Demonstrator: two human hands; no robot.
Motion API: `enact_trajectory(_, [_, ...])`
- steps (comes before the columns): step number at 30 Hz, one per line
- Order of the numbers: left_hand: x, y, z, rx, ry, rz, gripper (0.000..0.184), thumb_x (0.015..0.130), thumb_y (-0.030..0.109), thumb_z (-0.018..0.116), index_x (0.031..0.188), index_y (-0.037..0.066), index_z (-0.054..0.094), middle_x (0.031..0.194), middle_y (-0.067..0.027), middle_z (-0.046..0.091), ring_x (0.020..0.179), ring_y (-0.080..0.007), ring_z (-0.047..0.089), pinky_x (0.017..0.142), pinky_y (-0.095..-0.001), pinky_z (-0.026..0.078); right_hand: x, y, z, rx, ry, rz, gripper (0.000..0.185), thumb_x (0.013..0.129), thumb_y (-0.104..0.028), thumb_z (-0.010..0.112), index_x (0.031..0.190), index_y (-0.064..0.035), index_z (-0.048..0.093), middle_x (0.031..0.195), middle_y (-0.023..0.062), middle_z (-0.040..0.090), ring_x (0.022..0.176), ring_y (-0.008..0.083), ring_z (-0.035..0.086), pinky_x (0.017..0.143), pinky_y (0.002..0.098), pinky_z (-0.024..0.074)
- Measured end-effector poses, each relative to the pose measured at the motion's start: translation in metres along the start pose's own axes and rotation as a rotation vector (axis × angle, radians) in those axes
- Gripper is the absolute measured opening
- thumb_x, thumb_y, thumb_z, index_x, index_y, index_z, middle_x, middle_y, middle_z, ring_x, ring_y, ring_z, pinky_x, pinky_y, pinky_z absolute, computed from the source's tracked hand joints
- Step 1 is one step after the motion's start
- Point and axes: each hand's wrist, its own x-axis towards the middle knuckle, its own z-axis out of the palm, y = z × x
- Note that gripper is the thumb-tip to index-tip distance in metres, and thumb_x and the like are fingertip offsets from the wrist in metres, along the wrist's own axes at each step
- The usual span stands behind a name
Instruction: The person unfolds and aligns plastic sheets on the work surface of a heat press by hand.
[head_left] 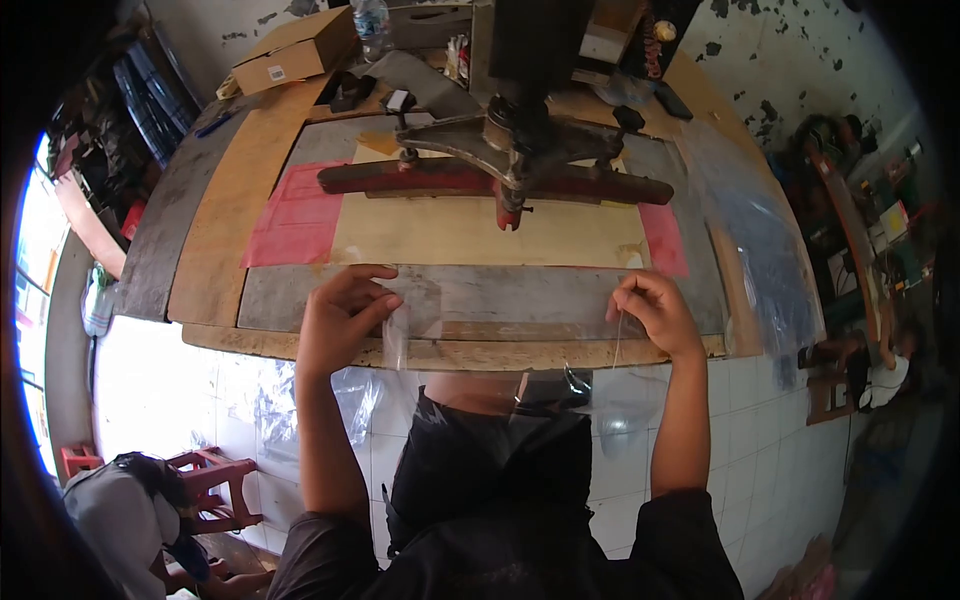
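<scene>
A clear plastic sheet (397, 340) stretches between my two hands at the front edge of the table and hangs down over my lap; its outline is hard to follow. My left hand (343, 318) pinches its left end between thumb and fingers, with the index finger reaching out over the grey plate. At the right end, my right hand (658, 312) has its fingertips closed on the sheet. Just beyond both hands lies a cream sheet (480, 235) with pink pieces (295, 215) at its sides. Above it stands a press head with a red bar (420, 184).
More clear plastic (770, 270) drapes over the table's right side. A cardboard box (293, 48) and a water bottle (371, 25) stand at the back. Another person (125, 520) sits low at the left near a red stool (215, 490). The wooden table edge (480, 352) runs before me.
</scene>
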Motion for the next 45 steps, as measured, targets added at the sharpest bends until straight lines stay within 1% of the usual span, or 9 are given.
enact_trajectory(3, [0.000, 0.002, 0.003, 0.011, 0.017, -0.016, 0.032, 0.093, 0.005, 0.082, 0.124, 0.002, 0.072, 0.093, -0.0042, 0.079, 0.082, -0.0071, 0.072, 0.067, -0.0225, 0.055, 0.000, 0.002, 0.002, -0.043, 0.041, -0.060, 0.019, 0.101, -0.014, 0.071, 0.088, -0.0012, 0.069, 0.082, 0.0036, 0.073, 0.076, 0.0079, 0.066, 0.068, 0.0249, 0.0482])
enact_trajectory(9, [0.002, 0.001, 0.001, 0.019, 0.048, -0.047, 0.030, 0.093, 0.003, 0.081, 0.122, 0.001, 0.072, 0.091, -0.0040, 0.078, 0.082, -0.0069, 0.071, 0.065, -0.0230, 0.057, -0.009, 0.006, 0.013, -0.115, 0.164, -0.025, 0.016, 0.099, -0.011, 0.074, 0.089, -0.0002, 0.069, 0.084, 0.0041, 0.074, 0.077, 0.0088, 0.067, 0.071, 0.0254, 0.0501])
enact_trajectory(16, [0.001, 0.003, 0.002, 0.045, 0.047, -0.065, 0.028, 0.093, 0.002, 0.081, 0.119, 0.001, 0.073, 0.088, -0.0027, 0.077, 0.079, -0.0054, 0.070, 0.065, -0.0220, 0.056, -0.013, 0.010, 0.002, 0.027, 0.073, -0.065, 0.016, 0.098, -0.013, 0.075, 0.090, -0.0008, 0.070, 0.084, 0.0034, 0.074, 0.079, 0.0083, 0.066, 0.071, 0.0252, 0.0493])
enact_trajectory(18, [0.001, 0.001, 0.002, 0.055, 0.046, -0.071, 0.027, 0.093, 0.001, 0.081, 0.119, 0.001, 0.072, 0.087, -0.0023, 0.077, 0.079, -0.0051, 0.070, 0.065, -0.0215, 0.055, -0.011, 0.000, -0.003, 0.058, -0.028, 0.010, 0.018, 0.099, -0.015, 0.075, 0.089, -0.0018, 0.069, 0.084, 0.0018, 0.073, 0.075, 0.0064, 0.062, 0.069, 0.0251, 0.0471])
enact_trajectory(21, [0.001, -0.004, 0.001, 0.018, 0.044, -0.044, 0.027, 0.093, 0.000, 0.081, 0.118, 0.000, 0.072, 0.086, -0.0013, 0.076, 0.077, -0.0038, 0.068, 0.064, -0.0206, 0.053, -0.008, -0.003, 0.001, 0.077, 0.004, 0.119, 0.018, 0.102, -0.017, 0.071, 0.092, -0.0033, 0.067, 0.086, -0.0001, 0.071, 0.074, 0.0047, 0.056, 0.069, 0.0248, 0.0440])
enact_trajectory(24, [0.000, -0.003, 0.000, -0.010, 0.047, -0.034, 0.026, 0.093, -0.001, 0.081, 0.118, 0.000, 0.072, 0.084, -0.0004, 0.075, 0.074, -0.0027, 0.066, 0.062, -0.0201, 0.050, -0.009, -0.005, 0.007, 0.040, 0.011, 0.074, 0.016, 0.106, -0.017, 0.065, 0.097, -0.0045, 0.064, 0.089, -0.0018, 0.068, 0.077, 0.0036, 0.051, 0.069, 0.0241, 0.0407])
enact_trajectory(31, [0.000, -0.003, -0.003, -0.022, 0.038, -0.040, 0.025, 0.092, -0.001, 0.080, 0.115, 0.000, 0.072, 0.081, 0.0020, 0.071, 0.071, -0.0014, 0.062, 0.060, -0.0194, 0.047, -0.019, -0.013, 0.031, -0.110, 0.129, 0.041, 0.015, 0.110, -0.016, 0.059, 0.102, -0.0043, 0.060, 0.093, -0.0008, 0.063, 0.080, 0.0070, 0.051, 0.075, 0.0247, 0.0421])
enact_trajectory(36, [0.000, -0.004, -0.002, -0.050, 0.047, -0.035, 0.025, 0.093, -0.001, 0.080, 0.116, 0.001, 0.072, 0.081, 0.0020, 0.071, 0.069, -0.0011, 0.060, 0.059, -0.0191, 0.045, -0.019, -0.003, 0.045, -0.008, 0.313, -0.015, 0.015, 0.105, -0.015, 0.067, 0.097, -0.0036, 0.062, 0.088, 0.0004, 0.065, 0.083, 0.0080, 0.059, 0.079, 0.0256, 0.0465])
enact_trajectory(45, [0.001, -0.004, 0.000, -0.059, 0.041, -0.006, 0.026, 0.093, -0.001, 0.080, 0.118, 0.000, 0.071, 0.082, 0.0010, 0.073, 0.071, -0.0013, 0.062, 0.059, -0.0191, 0.046, -0.022, 0.007, 0.038, 0.094, 0.348, -0.085, 0.012, 0.099, -0.009, 0.071, 0.093, -0.0018, 0.064, 0.088, 0.0022, 0.070, 0.084, 0.0091, 0.063, 0.080, 0.0267, 0.0485])
